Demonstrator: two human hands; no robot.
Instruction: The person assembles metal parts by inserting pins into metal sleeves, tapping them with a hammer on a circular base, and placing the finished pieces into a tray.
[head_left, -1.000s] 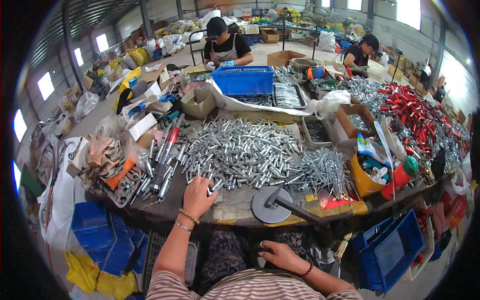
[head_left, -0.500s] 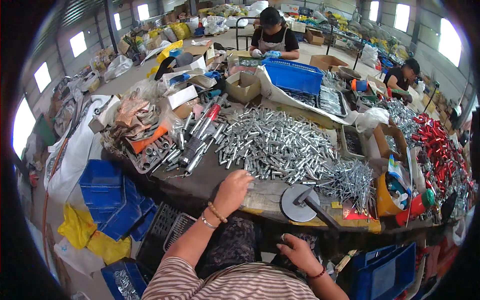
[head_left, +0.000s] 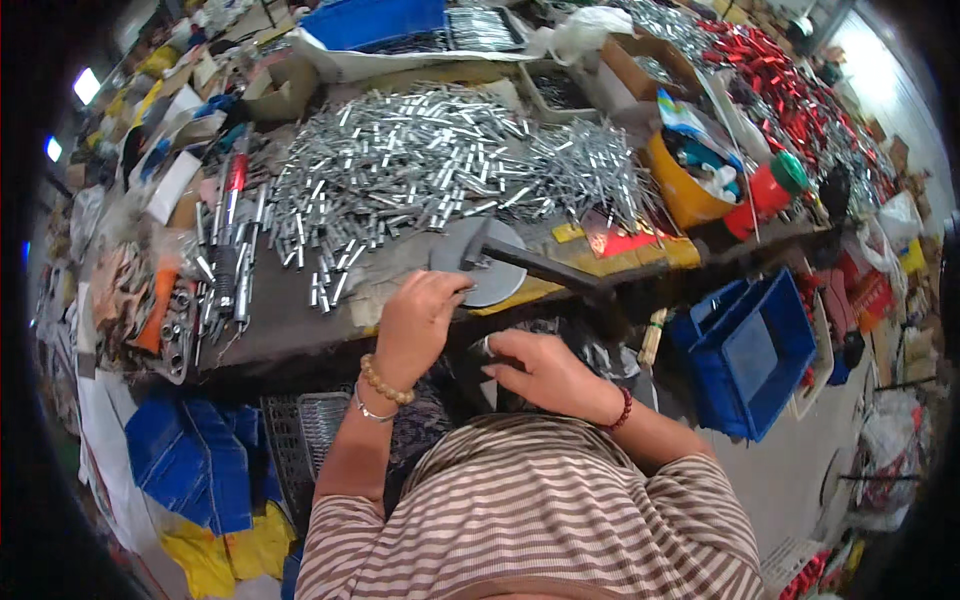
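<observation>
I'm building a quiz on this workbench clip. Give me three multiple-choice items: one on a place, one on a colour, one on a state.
1. Where does the left hand rest?
A. at the bench's near edge, beside the round grey disc
B. inside the orange bucket
C. on the blue crate by the floor

2. What colour is the crate right of the bench, by the floor?
A. green
B. blue
C. white

3. How do the silver metal tubes lie?
A. stacked upright in rows
B. packed in closed boxes
C. in a loose heap across the bench

Answers:
1. A: the left hand sits at the bench edge, touching the round grey disc.
2. B: the crate is plainly blue.
3. C: the silver metal tubes sprawl in an unsorted pile.
</observation>
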